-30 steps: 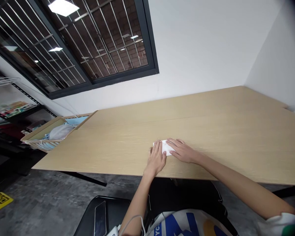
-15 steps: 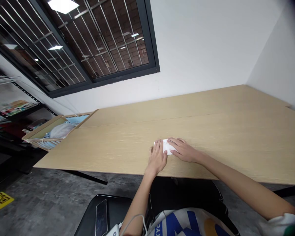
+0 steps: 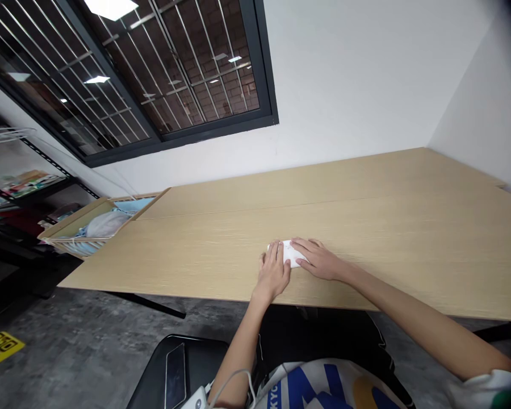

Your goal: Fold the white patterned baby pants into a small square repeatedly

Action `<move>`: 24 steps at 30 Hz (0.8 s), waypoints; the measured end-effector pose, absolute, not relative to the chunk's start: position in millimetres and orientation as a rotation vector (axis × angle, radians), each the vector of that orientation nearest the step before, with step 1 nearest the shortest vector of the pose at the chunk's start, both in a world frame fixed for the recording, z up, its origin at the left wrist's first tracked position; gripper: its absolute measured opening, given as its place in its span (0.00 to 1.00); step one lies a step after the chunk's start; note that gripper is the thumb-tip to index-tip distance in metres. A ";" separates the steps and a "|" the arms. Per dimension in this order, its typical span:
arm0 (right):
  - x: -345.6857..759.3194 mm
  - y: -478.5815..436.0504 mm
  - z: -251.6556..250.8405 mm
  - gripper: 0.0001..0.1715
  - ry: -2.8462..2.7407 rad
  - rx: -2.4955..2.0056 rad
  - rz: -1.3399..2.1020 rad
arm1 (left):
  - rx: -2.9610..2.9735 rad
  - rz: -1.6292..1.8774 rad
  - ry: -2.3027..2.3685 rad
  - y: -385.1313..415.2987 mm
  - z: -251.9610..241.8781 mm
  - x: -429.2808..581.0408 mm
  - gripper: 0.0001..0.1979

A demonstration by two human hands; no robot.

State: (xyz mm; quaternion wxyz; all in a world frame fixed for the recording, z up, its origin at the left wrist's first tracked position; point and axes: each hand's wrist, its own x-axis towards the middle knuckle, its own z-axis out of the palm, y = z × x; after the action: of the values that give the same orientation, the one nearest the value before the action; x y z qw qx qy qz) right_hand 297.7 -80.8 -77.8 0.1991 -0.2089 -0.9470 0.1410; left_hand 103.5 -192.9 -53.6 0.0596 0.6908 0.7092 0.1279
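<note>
A small white flat piece, like folded paper or tissue, lies on the tabletop near its front edge. My left hand rests flat over its left end, fingers stretched forward and close together. On the other end lies my right hand, its fingers extended leftward across the piece and the thumb on its near side. Both hands press from above without wrapping around it. The ends of the piece are hidden under my fingers, and its exact kind cannot be made out.
The wooden table reaches to the white wall under a barred window. A basket with cloth or bags stands off its left end. A black chair beside me bears a phone and a white device with a cable.
The view has shifted very slightly. Both hands stay flat on the white piece, with no clear movement.
</note>
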 end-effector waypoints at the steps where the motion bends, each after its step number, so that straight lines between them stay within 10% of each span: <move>1: 297.7 -80.7 -77.9 0.35 -2.648 -0.582 0.394 | 2.092 0.389 2.147 -192.8 -54.0 103.3 0.32; 24: 301.9 -63.5 -74.3 0.47 -2.653 -0.494 0.581 | 2.099 0.396 1.990 -187.7 -40.2 90.0 0.43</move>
State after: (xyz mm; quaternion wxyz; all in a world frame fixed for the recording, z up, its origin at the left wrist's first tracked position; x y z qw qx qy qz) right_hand 301.9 -63.5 -74.3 0.1895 -0.1757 -0.9437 0.2066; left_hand 90.0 -187.7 -40.2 0.1109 0.7147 0.6773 0.1349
